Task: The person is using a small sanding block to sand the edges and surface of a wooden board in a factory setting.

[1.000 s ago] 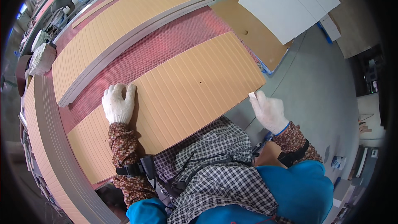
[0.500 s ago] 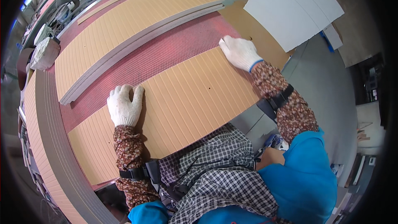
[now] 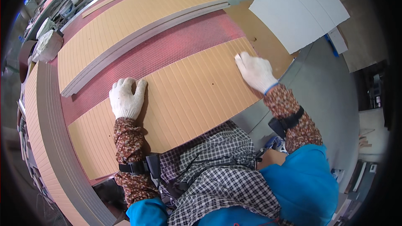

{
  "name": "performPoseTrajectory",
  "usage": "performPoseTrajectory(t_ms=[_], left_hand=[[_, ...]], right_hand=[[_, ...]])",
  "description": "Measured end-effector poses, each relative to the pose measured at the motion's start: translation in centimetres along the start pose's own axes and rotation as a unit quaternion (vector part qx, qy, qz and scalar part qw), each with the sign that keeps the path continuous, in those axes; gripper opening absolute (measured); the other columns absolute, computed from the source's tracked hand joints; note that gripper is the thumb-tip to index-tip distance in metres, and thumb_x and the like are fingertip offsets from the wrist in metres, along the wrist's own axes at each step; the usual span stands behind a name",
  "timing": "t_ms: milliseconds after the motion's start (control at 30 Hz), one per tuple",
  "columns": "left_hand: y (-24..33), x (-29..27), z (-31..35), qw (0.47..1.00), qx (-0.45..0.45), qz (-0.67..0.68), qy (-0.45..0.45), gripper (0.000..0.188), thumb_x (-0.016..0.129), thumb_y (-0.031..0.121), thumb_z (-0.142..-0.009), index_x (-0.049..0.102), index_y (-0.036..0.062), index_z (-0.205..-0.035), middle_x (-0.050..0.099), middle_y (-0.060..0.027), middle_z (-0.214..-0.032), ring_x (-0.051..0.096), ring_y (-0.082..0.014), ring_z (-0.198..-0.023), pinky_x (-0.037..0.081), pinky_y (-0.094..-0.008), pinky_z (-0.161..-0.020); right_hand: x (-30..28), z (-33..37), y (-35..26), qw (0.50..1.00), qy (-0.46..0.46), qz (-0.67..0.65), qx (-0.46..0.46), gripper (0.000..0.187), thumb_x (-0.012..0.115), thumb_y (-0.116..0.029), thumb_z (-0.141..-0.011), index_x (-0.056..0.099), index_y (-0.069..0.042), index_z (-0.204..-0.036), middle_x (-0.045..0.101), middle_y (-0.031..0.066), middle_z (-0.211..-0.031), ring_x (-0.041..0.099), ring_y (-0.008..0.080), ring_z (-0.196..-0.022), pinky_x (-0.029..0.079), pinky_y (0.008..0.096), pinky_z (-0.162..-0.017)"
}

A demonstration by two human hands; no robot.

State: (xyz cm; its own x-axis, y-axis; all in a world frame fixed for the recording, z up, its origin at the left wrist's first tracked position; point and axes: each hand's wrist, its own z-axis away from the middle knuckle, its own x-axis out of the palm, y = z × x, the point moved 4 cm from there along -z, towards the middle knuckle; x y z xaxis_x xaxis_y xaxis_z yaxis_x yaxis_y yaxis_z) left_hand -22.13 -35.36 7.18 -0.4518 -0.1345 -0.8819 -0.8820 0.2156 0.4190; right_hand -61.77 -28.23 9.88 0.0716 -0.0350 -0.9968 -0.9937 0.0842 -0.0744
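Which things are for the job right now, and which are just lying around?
In the job:
- near grooved tan panel
- left gloved hand, on it
- right gloved hand, at its right end
- red tabletop underneath

Probably just lying around:
- stacked grooved panels
- thin tan strip
- big white sheet

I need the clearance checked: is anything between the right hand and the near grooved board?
Nothing visible is. The right hand is over the right end of the near board; whether it touches, or something thin lies beneath, is hidden. The left hand is farther left, at the board's far edge.
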Motion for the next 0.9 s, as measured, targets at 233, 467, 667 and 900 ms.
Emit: performPoseTrajectory(t_ms=[233,467,667,900], left_hand=[[-0.2,-0.2,0.0,1.0,0.0,-0.013,-0.006,0.043,0.071,0.044,-0.094,0.077,0.0022,-0.103,0.072,-0.0151,-0.102,0.064,-0.0348,-0.104,0.049,-0.0475,-0.097],[0.4,-0.6,-0.1,1.0,-0.005,-0.019,-0.015,0.042,0.07,0.043,-0.095,0.076,0.0014,-0.102,0.072,-0.0155,-0.102,0.064,-0.0345,-0.104,0.049,-0.0461,-0.097],[0.2,-0.3,-0.1,1.0,-0.004,-0.017,-0.016,0.041,0.071,0.041,-0.095,0.076,0.001,-0.102,0.071,-0.0152,-0.101,0.064,-0.0343,-0.103,0.049,-0.0457,-0.097],[-0.2,-0.2,-0.1,1.0,0.009,-0.011,0.0,0.042,0.07,0.042,-0.095,0.077,0.0017,-0.102,0.071,-0.0148,-0.1,0.064,-0.0337,-0.104,0.049,-0.0456,-0.097]], right_hand=[[-0.9,12.5,0.7,0.999,0.0,0.016,0.03,0.031,0.053,-0.034,-0.109,0.058,-0.007,-0.095,0.064,0.0151,-0.06,0.067,0.0371,-0.054,0.051,0.0507,-0.05],[1.1,18.6,1.9,0.997,-0.054,-0.004,0.052,0.026,0.059,-0.032,-0.106,0.056,-0.008,-0.096,0.066,0.0152,-0.063,0.068,0.039,-0.058,0.051,0.052,-0.051],[-0.4,16.5,0.0,0.997,0.049,-0.053,0.032,0.022,0.062,-0.029,-0.105,0.054,-0.009,-0.097,0.065,0.0129,-0.061,0.066,0.0376,-0.055,0.049,0.0501,-0.049],[-0.5,15.9,-0.4,0.999,0.038,-0.021,0.009,0.023,0.062,-0.028,-0.106,0.054,-0.008,-0.097,0.062,0.0123,-0.058,0.064,0.0364,-0.051,0.047,0.049,-0.046]])
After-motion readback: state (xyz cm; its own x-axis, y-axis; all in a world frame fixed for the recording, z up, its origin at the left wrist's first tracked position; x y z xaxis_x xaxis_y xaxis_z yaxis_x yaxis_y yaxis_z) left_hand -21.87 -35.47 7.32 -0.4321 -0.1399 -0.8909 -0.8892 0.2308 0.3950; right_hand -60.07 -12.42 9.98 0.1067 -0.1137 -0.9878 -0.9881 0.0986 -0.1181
